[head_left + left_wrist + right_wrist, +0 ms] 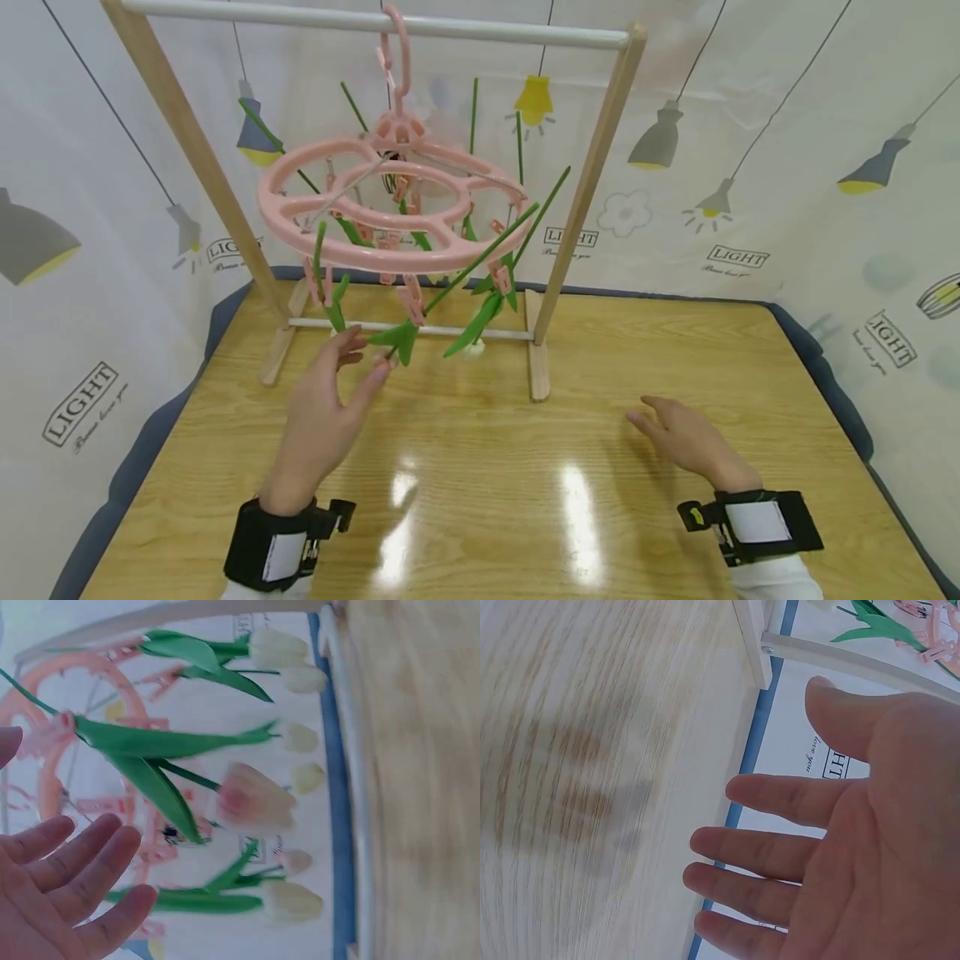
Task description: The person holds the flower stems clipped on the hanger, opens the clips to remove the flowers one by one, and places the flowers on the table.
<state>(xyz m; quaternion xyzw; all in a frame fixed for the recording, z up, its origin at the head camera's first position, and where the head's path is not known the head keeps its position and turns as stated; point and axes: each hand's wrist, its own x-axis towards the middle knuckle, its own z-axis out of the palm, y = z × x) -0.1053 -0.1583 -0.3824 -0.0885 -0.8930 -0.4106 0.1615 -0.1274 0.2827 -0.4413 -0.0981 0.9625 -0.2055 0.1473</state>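
Note:
A pink round clip hanger (442, 250) hangs by its hook from a rack's white bar. Artificial tulips (292, 904) with green leaves dangle blossom-down from its pink clips. My left hand (326, 408) is raised by the front of the hanger, thumb and fingers spread. It is nearest to a pink-and-white tulip (251, 799), whose green leaves (401, 337) hang under a front clip (411, 300). In the left wrist view the visible fingers (97, 862) are apart from that flower. My right hand (686, 442) hovers over the table on the right, fingers extended, holding nothing.
The wooden rack's right post (592, 183) and foot (538, 367) stand right of the hanger. A thin lower bar (442, 331) joins its sides. The wood-grain table (675, 358) ends at a dark blue border, with a lamp-print curtain (787, 242) behind.

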